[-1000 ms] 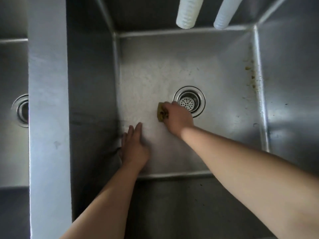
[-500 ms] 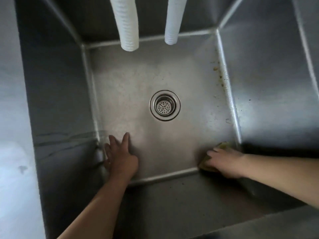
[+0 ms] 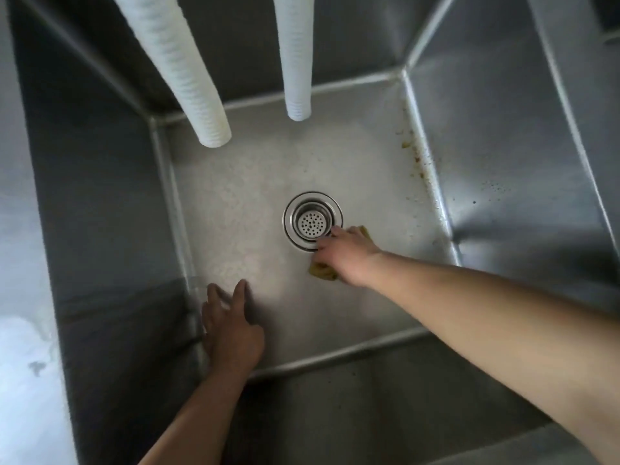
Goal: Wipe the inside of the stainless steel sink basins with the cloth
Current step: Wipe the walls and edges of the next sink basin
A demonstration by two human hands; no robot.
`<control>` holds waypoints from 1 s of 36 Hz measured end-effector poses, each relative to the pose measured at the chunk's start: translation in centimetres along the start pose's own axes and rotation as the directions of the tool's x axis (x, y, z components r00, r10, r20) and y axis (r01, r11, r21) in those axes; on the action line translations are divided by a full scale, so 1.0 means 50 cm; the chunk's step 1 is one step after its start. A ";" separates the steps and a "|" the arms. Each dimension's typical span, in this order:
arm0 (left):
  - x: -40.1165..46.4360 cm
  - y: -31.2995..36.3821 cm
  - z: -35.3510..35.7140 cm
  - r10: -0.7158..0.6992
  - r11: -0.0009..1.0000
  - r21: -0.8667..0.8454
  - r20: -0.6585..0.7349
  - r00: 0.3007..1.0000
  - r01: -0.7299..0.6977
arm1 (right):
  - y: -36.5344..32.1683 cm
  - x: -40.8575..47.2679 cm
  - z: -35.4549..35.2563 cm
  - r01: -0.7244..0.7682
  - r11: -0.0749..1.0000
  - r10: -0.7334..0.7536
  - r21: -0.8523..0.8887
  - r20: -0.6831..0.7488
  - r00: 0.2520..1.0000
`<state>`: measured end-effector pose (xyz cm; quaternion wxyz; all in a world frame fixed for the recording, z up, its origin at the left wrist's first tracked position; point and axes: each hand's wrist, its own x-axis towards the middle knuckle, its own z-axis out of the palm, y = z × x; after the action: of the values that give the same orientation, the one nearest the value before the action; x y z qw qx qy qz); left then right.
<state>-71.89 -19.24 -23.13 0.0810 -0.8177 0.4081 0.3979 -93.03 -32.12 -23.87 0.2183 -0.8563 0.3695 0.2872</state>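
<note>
I look down into a deep stainless steel sink basin (image 3: 510, 135). My right hand (image 3: 349, 255) grips a yellow-brown cloth (image 3: 322, 270) and presses it on the basin floor, right beside the round drain strainer (image 3: 312, 221); its fingertips reach the strainer's rim. Most of the cloth is hidden under the hand. My left hand (image 3: 231, 327) lies flat with spread fingers on the floor at the near left corner, holding nothing.
Two white ribbed hoses (image 3: 174, 68) (image 3: 296, 58) hang down into the basin from above. Brown grime specks (image 3: 416, 156) line the floor's far right edge. The steel divider rim (image 3: 23, 229) runs along the left.
My right hand slid the cloth from the near right corner of the floor up and left to the drain. The left hand stayed at the near left corner.
</note>
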 end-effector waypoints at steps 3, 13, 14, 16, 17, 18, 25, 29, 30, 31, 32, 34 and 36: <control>-0.005 0.005 -0.008 0.031 0.986 -0.160 -0.097 0.995 -0.047 | -0.018 0.053 -0.044 -0.107 0.940 0.141 0.324 -0.085 0.986; -0.027 0.179 -0.103 0.261 0.733 -0.647 -0.016 0.965 -0.209 | -0.091 -0.060 -0.058 0.013 -0.518 0.483 0.855 0.280 0.830; -0.036 0.195 -0.111 0.275 0.707 -0.673 -0.023 0.961 -0.218 | -0.089 -0.087 -0.059 0.041 -0.590 0.464 0.806 0.297 0.835; -0.062 0.217 -0.131 0.269 0.642 -0.745 0.000 0.963 -0.180 | -0.088 -0.150 -0.062 0.081 -0.691 0.423 0.718 0.311 0.851; -0.072 0.224 -0.138 0.258 0.602 -0.789 0.047 0.965 -0.123 | -0.085 -0.179 -0.062 0.110 -0.732 0.399 0.672 0.292 0.869; -0.084 0.230 -0.148 0.261 0.568 -0.822 0.130 0.957 -0.043 | -0.083 -0.212 -0.065 0.142 -0.768 0.375 0.624 0.259 0.890; -0.155 0.239 -0.191 0.635 0.576 -0.798 0.573 0.519 0.177 | -0.082 -0.391 -0.126 0.229 -0.682 0.314 0.695 -0.004 0.949; -0.200 0.258 -0.205 0.625 0.638 -0.769 0.554 0.550 0.049 | -0.082 -0.439 -0.162 0.207 -0.607 0.385 0.767 0.056 0.921; -0.208 0.263 -0.207 0.610 0.654 -0.756 0.550 0.571 0.029 | -0.081 -0.448 -0.170 0.189 -0.598 0.377 0.779 0.065 0.924; -0.216 0.269 -0.209 0.596 0.668 -0.744 0.545 0.590 0.014 | -0.080 -0.456 -0.175 0.172 -0.575 0.378 0.800 0.073 0.923; -0.224 0.275 -0.211 0.584 0.677 -0.736 0.542 0.604 0.005 | -0.077 -0.462 -0.179 0.159 -0.531 0.404 0.832 0.084 0.911; -0.241 0.288 -0.216 0.577 0.681 -0.732 0.539 0.614 0.001 | -0.065 -0.467 -0.182 0.153 -0.381 0.538 0.912 0.083 0.839; -0.259 0.303 -0.217 0.573 0.686 -0.727 0.541 0.616 0.000 | -0.047 -0.467 -0.184 0.150 -0.191 0.638 0.970 0.006 0.770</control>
<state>-81.16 -26.29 -3.64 -0.1292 -0.4727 0.3043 0.8169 -101.35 -24.16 -1.42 0.6031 -0.3312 0.6654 -0.2896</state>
